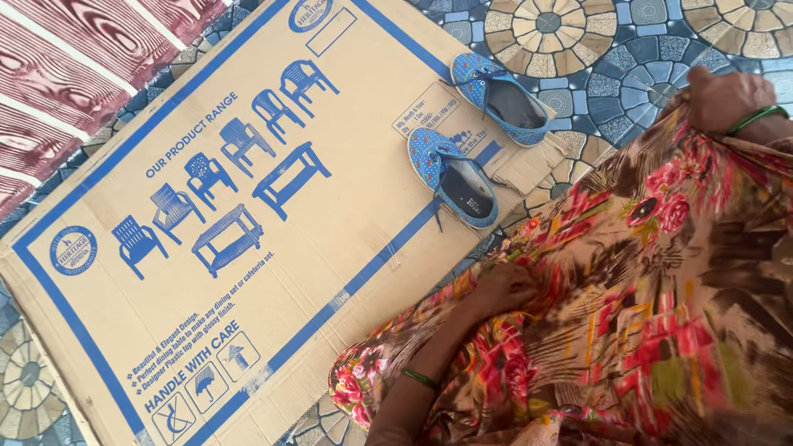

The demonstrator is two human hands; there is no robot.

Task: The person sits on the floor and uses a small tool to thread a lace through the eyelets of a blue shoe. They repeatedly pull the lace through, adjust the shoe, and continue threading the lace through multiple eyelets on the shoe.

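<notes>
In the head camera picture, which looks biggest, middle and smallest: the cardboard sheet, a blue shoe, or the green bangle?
1. Flattened cardboard sheet, by far the largest.
2. Blue shoe; the other blue shoe looks about the same size.
3. Green bangle, smallest.

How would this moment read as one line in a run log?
left hand: gripping floral patterned fabric | right hand: gripping same fabric | pair of blue dotted canvas shoes: on flattened printed cardboard box, untouched

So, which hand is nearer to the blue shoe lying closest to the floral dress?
Left. The left hand rests on the dress just below the blue shoe; the right hand is far to its upper right, also on the dress.
</notes>
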